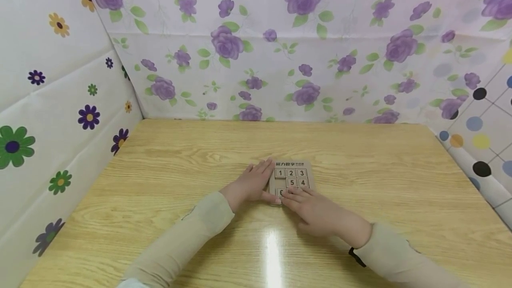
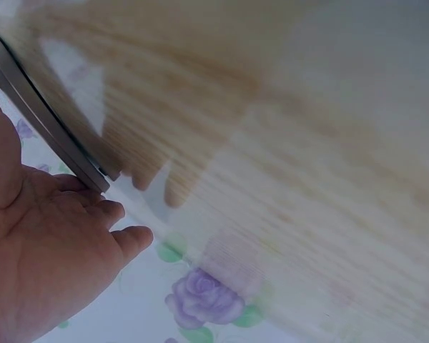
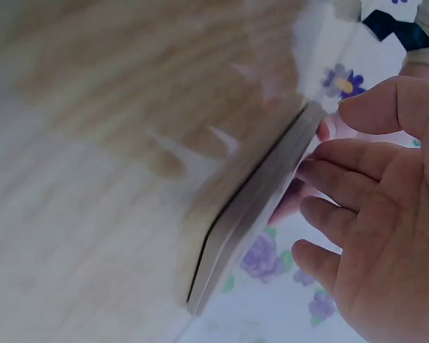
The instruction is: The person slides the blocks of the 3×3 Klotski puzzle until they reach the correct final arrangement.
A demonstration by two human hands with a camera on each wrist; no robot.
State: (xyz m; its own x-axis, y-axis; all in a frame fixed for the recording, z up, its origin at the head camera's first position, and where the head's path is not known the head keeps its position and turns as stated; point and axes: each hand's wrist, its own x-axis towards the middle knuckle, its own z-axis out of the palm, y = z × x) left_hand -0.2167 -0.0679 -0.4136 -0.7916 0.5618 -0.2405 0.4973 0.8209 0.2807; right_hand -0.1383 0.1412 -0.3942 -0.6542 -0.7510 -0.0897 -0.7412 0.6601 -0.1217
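A sliding number puzzle (image 1: 282, 182) lies flat on the table, its tiles 1, 2 and 3 across the top row. Below them, tiles 5 and 4 sit beside a vacant slot at the left. Tile 6 shows in the bottom row; the right fingers cover the rest of that row. My left hand (image 1: 253, 183) holds the puzzle's left side, fingers along the edge and thumb at the lower left corner. Over the bottom row, my right hand (image 1: 316, 210) rests extended fingertips on the tiles. Both wrist views show the puzzle's thin edge (image 2: 50, 121) beside each palm.
The wood-grain table (image 1: 360, 159) carries a bright light reflection in front of the puzzle. Flower-printed cloth (image 1: 256, 57) stands behind it, with patterned sheets along the left and right sides. A black band (image 1: 357, 257) is at the right wrist.
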